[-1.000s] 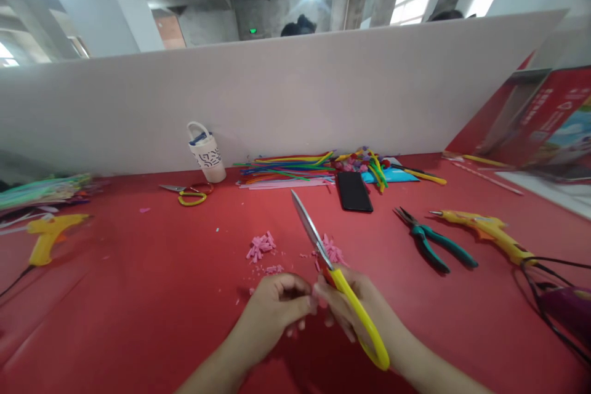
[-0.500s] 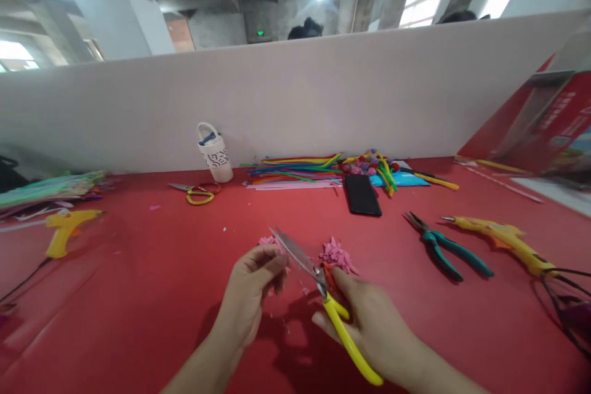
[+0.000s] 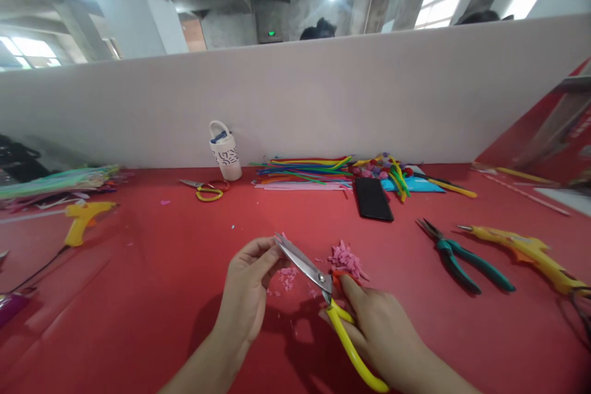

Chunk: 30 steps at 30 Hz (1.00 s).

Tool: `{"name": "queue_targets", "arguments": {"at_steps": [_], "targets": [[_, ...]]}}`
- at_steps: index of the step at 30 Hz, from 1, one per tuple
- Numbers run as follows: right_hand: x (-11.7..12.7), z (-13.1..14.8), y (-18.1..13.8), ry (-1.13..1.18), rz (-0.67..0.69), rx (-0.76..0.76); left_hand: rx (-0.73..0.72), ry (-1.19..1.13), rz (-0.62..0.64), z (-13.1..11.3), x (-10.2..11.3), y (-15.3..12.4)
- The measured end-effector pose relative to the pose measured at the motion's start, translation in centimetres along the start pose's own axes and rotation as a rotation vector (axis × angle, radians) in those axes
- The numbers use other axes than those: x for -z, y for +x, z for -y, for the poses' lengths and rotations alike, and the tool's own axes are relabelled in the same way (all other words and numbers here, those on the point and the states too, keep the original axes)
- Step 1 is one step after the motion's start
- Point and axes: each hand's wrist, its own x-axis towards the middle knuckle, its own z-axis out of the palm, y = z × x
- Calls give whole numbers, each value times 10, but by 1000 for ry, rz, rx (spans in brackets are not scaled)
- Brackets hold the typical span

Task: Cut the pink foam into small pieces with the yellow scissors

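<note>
My right hand (image 3: 381, 326) is wrapped round scissors (image 3: 302, 261) with yellow and red handles. Their blades point away to the left and look closed or nearly so. The thumb and fingers of my left hand (image 3: 252, 280) are pinched together at the blade tips. A small pink piece (image 3: 284, 236) shows at those tips, mostly hidden by the fingers and blades. Below the blades lie fine pink clippings (image 3: 288, 277). A heap of short pink pieces (image 3: 345, 258) sits just beyond my right hand.
Teal-handled pliers (image 3: 462, 255) and a yellow glue gun (image 3: 521, 251) lie to the right, another glue gun (image 3: 83, 220) to the left. Behind are a phone (image 3: 373, 199), coloured pipe cleaners (image 3: 305, 169), more scissors (image 3: 207, 189) and a white cup (image 3: 226, 154) by the partition (image 3: 295, 98).
The scissors' blades have come closer together, and their tips now meet my left fingertips. The whole view has shifted slightly, so the table things appear further right.
</note>
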Motion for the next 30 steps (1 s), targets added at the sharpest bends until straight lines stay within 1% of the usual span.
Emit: {"name": "queue_targets", "arguments": {"at_steps": [14, 19, 27, 30], "targets": [[-2, -3, 0, -38, -54, 32, 0, 2, -15, 0, 1, 1], [-1, -1, 1, -55, -56, 14, -13, 14, -16, 0, 1, 2], [0, -2, 0, -29, -76, 20, -17, 28, -23, -2, 1, 0], [2, -2, -1, 37, -59, -18, -15, 23, -30, -3, 0, 0]]}}
